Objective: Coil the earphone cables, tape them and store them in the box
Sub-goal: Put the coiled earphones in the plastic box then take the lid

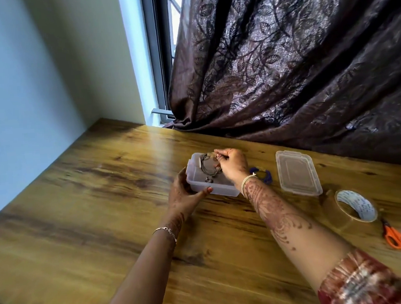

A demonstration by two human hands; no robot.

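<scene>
- My right hand (232, 165) pinches the coiled black earphone cable (207, 164) over the open box (198, 184).
- My left hand (184, 193) grips the box's near corner.
- A blue earphone coil (266, 174) lies partly hidden behind my right wrist.
- Rightward: one lid (298, 175), one tape roll (351, 209), one pair of orange scissors (396, 235).

home room; curtain (295, 57), window (162, 54), wooden table (102, 194)
</scene>
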